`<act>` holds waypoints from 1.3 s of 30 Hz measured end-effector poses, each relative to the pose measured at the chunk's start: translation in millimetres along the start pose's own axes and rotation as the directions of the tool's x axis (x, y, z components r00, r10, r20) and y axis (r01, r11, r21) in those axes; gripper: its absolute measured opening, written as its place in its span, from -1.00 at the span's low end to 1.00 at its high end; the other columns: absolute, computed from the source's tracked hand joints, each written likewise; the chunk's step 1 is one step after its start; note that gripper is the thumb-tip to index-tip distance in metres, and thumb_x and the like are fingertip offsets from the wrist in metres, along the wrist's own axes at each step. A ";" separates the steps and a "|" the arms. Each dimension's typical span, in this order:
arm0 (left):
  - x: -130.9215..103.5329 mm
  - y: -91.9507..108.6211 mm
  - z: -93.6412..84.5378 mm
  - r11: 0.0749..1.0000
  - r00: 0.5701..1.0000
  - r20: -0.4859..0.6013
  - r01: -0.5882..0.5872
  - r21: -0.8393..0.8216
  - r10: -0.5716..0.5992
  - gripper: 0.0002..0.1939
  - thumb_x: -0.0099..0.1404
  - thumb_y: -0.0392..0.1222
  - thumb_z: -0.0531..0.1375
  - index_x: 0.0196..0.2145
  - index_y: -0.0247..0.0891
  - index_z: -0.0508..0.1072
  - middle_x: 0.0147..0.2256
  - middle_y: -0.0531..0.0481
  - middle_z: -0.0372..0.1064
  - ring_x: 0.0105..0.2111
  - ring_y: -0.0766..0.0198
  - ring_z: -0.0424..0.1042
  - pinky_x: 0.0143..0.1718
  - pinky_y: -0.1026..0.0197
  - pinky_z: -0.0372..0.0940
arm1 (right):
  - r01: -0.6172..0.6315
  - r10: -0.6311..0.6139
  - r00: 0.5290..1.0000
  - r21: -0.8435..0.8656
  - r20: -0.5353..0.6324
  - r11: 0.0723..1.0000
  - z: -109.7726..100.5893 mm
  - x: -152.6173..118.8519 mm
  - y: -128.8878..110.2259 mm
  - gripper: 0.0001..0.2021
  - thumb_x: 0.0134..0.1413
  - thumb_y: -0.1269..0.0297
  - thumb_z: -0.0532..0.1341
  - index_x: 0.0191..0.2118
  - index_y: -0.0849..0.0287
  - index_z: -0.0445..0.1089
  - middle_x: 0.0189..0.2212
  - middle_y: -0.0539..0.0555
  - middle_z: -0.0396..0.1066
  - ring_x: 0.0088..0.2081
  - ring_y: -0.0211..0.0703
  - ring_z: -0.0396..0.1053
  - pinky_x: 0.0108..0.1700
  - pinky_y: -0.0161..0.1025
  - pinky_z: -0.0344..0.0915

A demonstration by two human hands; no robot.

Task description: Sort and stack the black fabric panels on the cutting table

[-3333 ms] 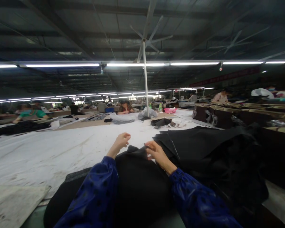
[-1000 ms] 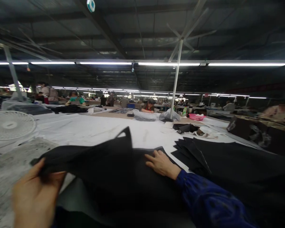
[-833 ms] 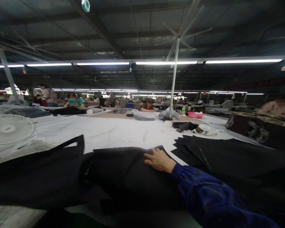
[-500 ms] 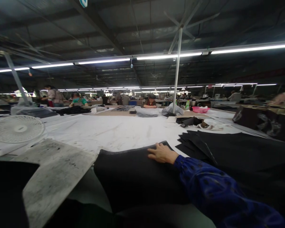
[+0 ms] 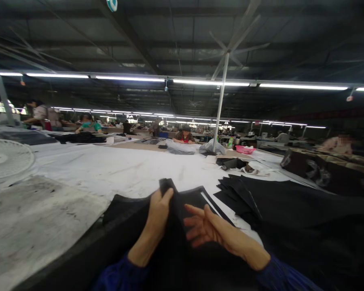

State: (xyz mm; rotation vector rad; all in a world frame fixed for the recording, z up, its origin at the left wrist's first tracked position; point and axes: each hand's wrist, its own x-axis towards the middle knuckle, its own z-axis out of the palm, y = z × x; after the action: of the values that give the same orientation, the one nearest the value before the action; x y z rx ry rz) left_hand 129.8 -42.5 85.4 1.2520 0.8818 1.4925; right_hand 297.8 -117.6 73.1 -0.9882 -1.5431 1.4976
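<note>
Near the front of the white-covered table, my left hand grips the raised edge of a piece of black fabric, thumb on the near side. The cloth hangs in a fold below the hand. Just right of it, my right hand is held with its fingers spread and nothing in them. Behind the right hand lies another black fabric piece with a narrow white strip showing along its right edge. Both forearms wear blue sleeves. The lower parts of the cloth merge into darkness.
A stack of black fabric pieces lies to the right. On the left are a stained grey-white sheet and a white fan. Farther back stand a metal pole and a pink basin. Several people work at distant tables.
My left hand has come into view with black fabric lifted in its grip. My right hand has left the flat cloth and now hovers with fingers apart. The view has turned slightly right.
</note>
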 end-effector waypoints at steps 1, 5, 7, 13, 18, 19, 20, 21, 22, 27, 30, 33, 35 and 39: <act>3.8 -18.0 14.5 0.998 0.999 0.030 -0.028 0.058 0.026 -0.75 0.14 -0.08 0.14 -0.33 -0.33 0.45 -0.43 -0.04 0.46 -0.38 0.17 0.44 -0.33 0.19 0.32 | -0.030 0.031 0.999 0.041 -0.031 0.999 1.6 -14.3 6.2 -0.16 0.09 -0.34 -0.11 0.34 0.12 -0.13 0.11 0.32 0.22 -0.06 0.03 0.39 -0.04 0.05 0.30; 8.1 -64.5 41.9 0.925 0.986 0.160 -0.107 0.365 0.051 -0.72 0.23 -0.04 0.07 -0.30 -0.30 0.44 -0.29 -0.12 0.47 -0.24 0.12 0.43 -0.15 0.13 0.26 | -0.090 0.092 0.982 0.015 -0.168 0.996 3.8 -57.0 28.0 -0.10 0.05 -0.30 0.04 0.36 0.04 -0.32 0.21 0.32 0.07 -0.03 0.00 0.34 -0.02 0.02 0.30; 7.1 -72.7 42.8 0.889 0.969 0.247 -0.101 0.447 -0.014 -0.60 0.25 0.11 0.02 -0.38 -0.27 0.43 -0.36 -0.09 0.47 -0.31 0.13 0.43 -0.21 0.13 0.27 | -0.121 0.107 0.968 -0.052 -0.226 0.991 6.2 -65.7 36.3 -0.09 0.05 -0.27 0.07 0.36 0.01 -0.36 0.22 0.30 0.05 -0.03 -0.01 0.34 -0.03 0.00 0.30; 13.1 -83.4 37.1 0.947 0.962 0.248 0.033 0.319 -0.117 -0.38 0.30 0.22 -0.17 -0.29 -0.33 0.46 -0.27 -0.18 0.50 -0.28 0.13 0.46 -0.23 0.14 0.30 | -0.136 0.040 0.942 -0.270 -0.333 0.953 22.3 -50.5 63.5 0.06 -0.22 0.05 0.38 0.34 -0.17 -0.27 0.04 0.15 0.30 -0.17 0.02 0.39 -0.17 -0.09 0.33; 17.1 -85.8 32.2 0.912 0.942 0.336 -0.120 0.392 -0.020 -0.57 0.31 0.03 -0.08 -0.28 -0.31 0.45 -0.31 -0.12 0.49 -0.29 0.17 0.45 -0.22 0.17 0.29 | -0.073 -0.004 0.900 -0.158 -0.436 0.985 19.5 -42.5 60.0 -0.25 -0.09 0.17 0.26 0.27 0.00 0.04 -0.27 0.04 0.31 -0.47 -0.26 0.32 -0.38 -0.24 0.32; 16.5 -83.2 30.6 0.887 0.935 0.355 -0.183 0.424 0.023 -0.64 0.30 -0.03 -0.04 -0.29 -0.29 0.46 -0.33 -0.09 0.48 -0.30 0.19 0.44 -0.22 0.18 0.28 | -0.063 -0.005 0.890 -0.134 -0.455 0.989 15.1 -47.1 52.5 -0.32 -0.08 0.16 0.25 0.22 0.03 0.13 -0.29 0.02 0.29 -0.52 -0.31 0.28 -0.43 -0.27 0.30; 15.4 -79.7 29.1 0.852 0.928 0.367 -0.240 0.466 0.061 -0.71 0.28 -0.09 0.00 -0.31 -0.27 0.46 -0.33 -0.06 0.48 -0.30 0.20 0.43 -0.21 0.20 0.26 | -0.058 -0.008 0.884 -0.127 -0.468 0.990 9.8 -54.2 43.3 -0.38 -0.08 0.14 0.25 0.17 0.05 0.20 -0.31 0.00 0.27 -0.54 -0.35 0.24 -0.45 -0.29 0.28; 13.8 -75.7 27.9 0.809 0.921 0.379 -0.287 0.512 0.087 -0.75 0.26 -0.14 0.02 -0.33 -0.25 0.47 -0.34 -0.04 0.47 -0.29 0.21 0.43 -0.20 0.20 0.25 | -0.064 -0.009 0.882 -0.139 -0.471 0.988 3.8 -63.4 32.9 -0.43 -0.08 0.12 0.26 0.12 0.06 0.25 -0.32 0.00 0.26 -0.56 -0.37 0.22 -0.46 -0.30 0.27; 11.9 -71.7 27.2 0.761 0.913 0.396 -0.327 0.561 0.100 -0.76 0.26 -0.18 0.03 -0.34 -0.24 0.48 -0.33 -0.03 0.46 -0.27 0.21 0.42 -0.19 0.20 0.24 | -0.084 -0.002 0.885 -0.165 -0.466 0.983 -2.7 -74.2 22.3 -0.47 -0.07 0.10 0.27 0.07 0.07 0.30 -0.34 -0.01 0.26 -0.56 -0.37 0.22 -0.46 -0.30 0.27; 1.5 -60.7 31.9 0.523 0.784 0.619 -0.511 0.682 -0.042 -0.71 0.28 -0.16 0.02 -0.33 -0.20 0.55 -0.28 -0.09 0.45 -0.25 0.15 0.43 -0.20 0.16 0.23 | -0.310 0.114 0.879 -0.374 -0.462 0.874 -36.3 -128.9 -14.7 -0.64 0.02 0.04 0.21 -0.09 0.10 0.42 -0.47 -0.01 0.29 -0.54 -0.26 0.29 -0.39 -0.24 0.30; -0.5 -62.1 37.1 0.429 0.774 0.625 -0.533 0.730 -0.103 -0.70 0.26 -0.22 0.01 -0.38 -0.25 0.54 -0.28 -0.15 0.48 -0.22 0.09 0.45 -0.20 0.15 0.24 | -0.380 -0.002 0.856 -0.631 -0.517 0.677 -54.1 -140.0 -22.0 -0.67 0.06 0.05 0.17 -0.10 0.05 0.45 -0.29 0.12 0.38 -0.36 -0.10 0.38 -0.26 -0.14 0.35; 4.0 -63.0 43.3 0.384 0.778 0.613 -0.528 0.757 -0.138 -0.71 0.25 -0.23 0.01 -0.41 -0.26 0.53 -0.27 -0.18 0.50 -0.19 0.07 0.46 -0.20 0.15 0.24 | -0.352 -0.285 0.829 -0.845 -0.481 0.403 -59.3 -124.2 -24.2 -0.68 0.13 0.10 0.11 -0.07 0.03 0.46 0.02 0.17 0.32 -0.06 0.03 0.34 0.02 -0.04 0.27; 11.7 -62.3 49.4 0.389 0.770 0.618 -0.526 0.756 -0.161 -0.71 0.27 -0.16 0.02 -0.39 -0.24 0.53 -0.26 -0.17 0.51 -0.19 0.06 0.46 -0.22 0.16 0.24 | -0.244 -0.339 0.878 -0.925 -0.338 0.290 -53.7 -101.7 -21.9 -0.68 0.22 0.17 0.03 -0.05 0.03 0.46 0.04 0.13 0.34 0.01 -0.01 0.30 0.08 -0.08 0.23; 37.5 -62.8 65.0 0.423 0.764 0.621 -0.512 0.747 -0.172 -0.73 0.26 -0.13 0.05 -0.40 -0.26 0.52 -0.30 -0.15 0.52 -0.25 0.12 0.46 -0.24 0.20 0.23 | 0.022 -0.158 0.987 -0.975 -0.013 0.219 -40.4 -53.2 -5.4 -0.65 0.27 0.18 0.02 0.09 0.02 0.36 0.11 0.07 0.30 0.09 -0.07 0.24 0.15 -0.14 0.16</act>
State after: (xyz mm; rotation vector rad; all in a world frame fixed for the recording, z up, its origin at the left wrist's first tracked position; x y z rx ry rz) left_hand 206.5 7.5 50.9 2.5523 1.1191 0.4921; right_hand 356.6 -149.3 79.5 -1.5577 -2.4432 0.1103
